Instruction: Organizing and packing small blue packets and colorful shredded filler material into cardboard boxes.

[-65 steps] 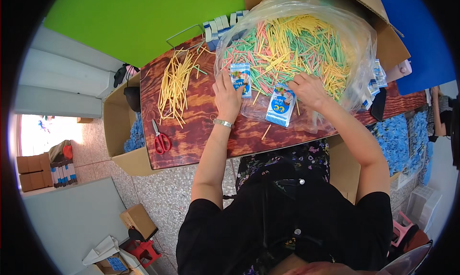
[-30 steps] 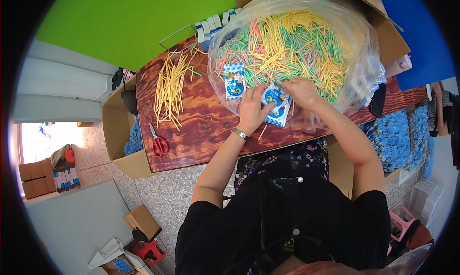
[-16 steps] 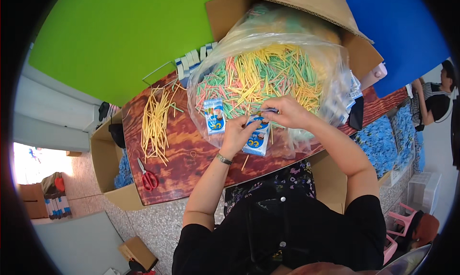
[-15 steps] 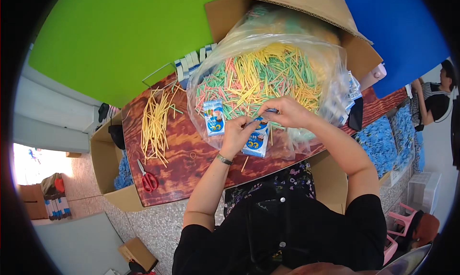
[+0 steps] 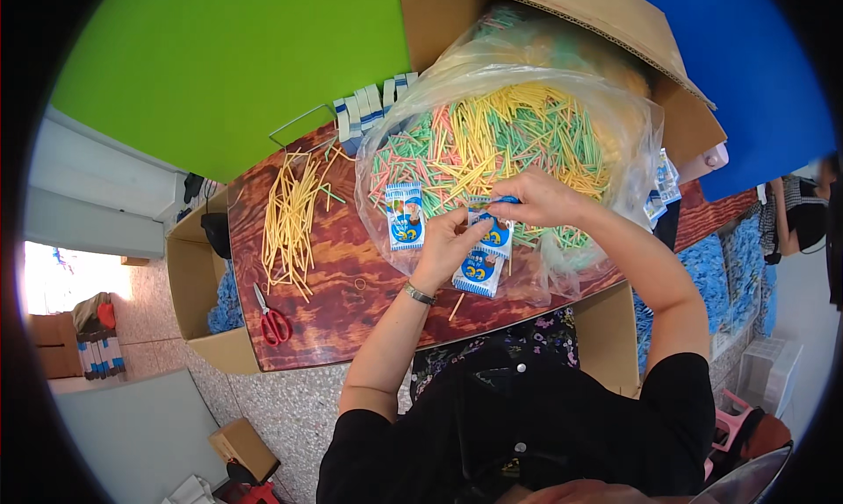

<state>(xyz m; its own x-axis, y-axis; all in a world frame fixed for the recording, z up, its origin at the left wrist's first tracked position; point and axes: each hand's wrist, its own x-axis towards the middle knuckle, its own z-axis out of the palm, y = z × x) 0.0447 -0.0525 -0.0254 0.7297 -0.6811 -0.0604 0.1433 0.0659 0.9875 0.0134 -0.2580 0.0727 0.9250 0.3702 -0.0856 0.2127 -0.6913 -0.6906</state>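
Both hands are at a small blue-and-white packet (image 5: 499,236) in front of the stick pile. My left hand (image 5: 448,251) pinches its left side between thumb and fingers. My right hand (image 5: 537,198) is closed on its top edge, its fingertips partly hiding that edge. Just below, overlapped by the held packet, lies another such packet (image 5: 477,276). A third packet (image 5: 405,219) rests left of my hands, on the edge of a clear plastic bag (image 5: 645,140). Thin yellow, green and pink sticks (image 5: 492,135) spill thickly from that bag.
A cardboard box (image 5: 606,12) stands behind the bag. Loose yellow sticks (image 5: 291,227) and red-handled scissors (image 5: 275,326) lie on the left of the reddish table (image 5: 351,328). Blue-and-white cartons (image 5: 360,113) line the back edge. Another person (image 5: 795,214) is at far right.
The view has shifted slightly, so the table sits a little lower and to the right. Both hands stay at the same packet, which now shows more of its front.
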